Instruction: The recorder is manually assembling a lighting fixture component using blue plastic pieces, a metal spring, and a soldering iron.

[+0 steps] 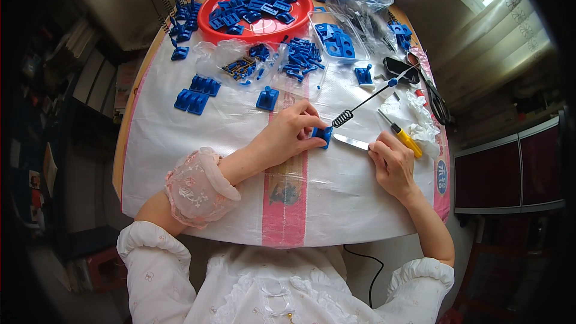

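My left hand (297, 127) pinches a small blue plastic base (323, 137) between thumb and fingertips on the tabletop. A black coil spring (342, 119) meets the base's upper right corner; whether it is fixed there I cannot tell. From the spring a thin black rod runs up to a blue knob (393, 83). In my right hand (392, 161) is a knife, its handle hidden in my fist. The knife's silver blade (353, 142) points left, its tip close to the blue base. Beside that hand lies a yellow-handled screwdriver (407, 142).
A red round tray (207, 29) piled with blue parts stands at the back. Nearer are bags of small screws (239, 69) and blue pegs (302, 57), and a clear box (358, 54). Finished-looking spring pieces (183, 21) stand far left. Black scissors (440, 105) and crumpled tissue (425, 123) lie right.
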